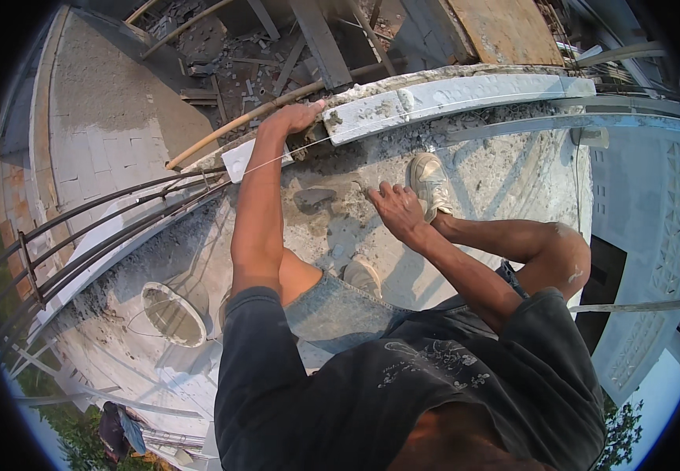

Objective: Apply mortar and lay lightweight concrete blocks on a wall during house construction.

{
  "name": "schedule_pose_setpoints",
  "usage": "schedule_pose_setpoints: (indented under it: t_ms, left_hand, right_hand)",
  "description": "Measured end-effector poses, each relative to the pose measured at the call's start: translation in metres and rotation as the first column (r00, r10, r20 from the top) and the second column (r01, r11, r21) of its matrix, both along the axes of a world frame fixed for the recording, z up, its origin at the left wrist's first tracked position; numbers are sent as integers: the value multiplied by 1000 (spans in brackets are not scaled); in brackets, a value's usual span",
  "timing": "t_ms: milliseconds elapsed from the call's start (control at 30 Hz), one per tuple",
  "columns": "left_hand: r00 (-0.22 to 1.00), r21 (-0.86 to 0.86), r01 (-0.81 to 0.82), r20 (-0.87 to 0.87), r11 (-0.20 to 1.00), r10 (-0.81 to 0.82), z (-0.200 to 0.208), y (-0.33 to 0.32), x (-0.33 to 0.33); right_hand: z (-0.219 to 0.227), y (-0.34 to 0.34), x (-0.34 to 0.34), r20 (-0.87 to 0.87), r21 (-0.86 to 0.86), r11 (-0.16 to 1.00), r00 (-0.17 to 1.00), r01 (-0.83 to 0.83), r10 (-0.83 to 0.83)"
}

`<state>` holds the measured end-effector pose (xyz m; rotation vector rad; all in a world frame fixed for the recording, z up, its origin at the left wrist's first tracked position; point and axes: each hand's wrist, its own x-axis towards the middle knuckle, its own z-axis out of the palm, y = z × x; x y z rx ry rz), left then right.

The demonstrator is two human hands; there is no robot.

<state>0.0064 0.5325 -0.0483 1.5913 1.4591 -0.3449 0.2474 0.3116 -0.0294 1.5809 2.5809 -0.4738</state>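
My left hand (293, 118) reaches far forward and rests on the end of a long white block (450, 98) lying along the outer edge of a concrete slab (505, 180); whether it grips the block I cannot tell. My right hand (395, 208) is lower, fingers spread and pressed on the rough grey slab beside my dusty shoe (432, 184). A thin taut string (277, 159) runs under my left forearm along the edge. A lump of grey mortar (314, 196) lies between the two hands.
Curved steel bars (104, 228) run along the slab edge at left. A long bamboo pole (238, 122) crosses above them. A round hole (173, 315) opens in the slab at lower left. Beyond the edge, far below, lie rubble and planks (246, 55). White walls (646, 235) drop away at right.
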Motion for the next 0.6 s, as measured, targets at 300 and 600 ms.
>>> schedule_pose_setpoints:
  t_ms: [300, 600]
  left_hand:
    - [999, -19, 40, -14, 999, -41, -26, -1, -8]
    - [993, 33, 116, 32, 993, -117, -32, -3, -14]
  right_hand:
    - [2, 30, 15, -49, -161, 946, 955, 282, -294]
    - [32, 28, 86, 13, -41, 942, 943, 334, -334]
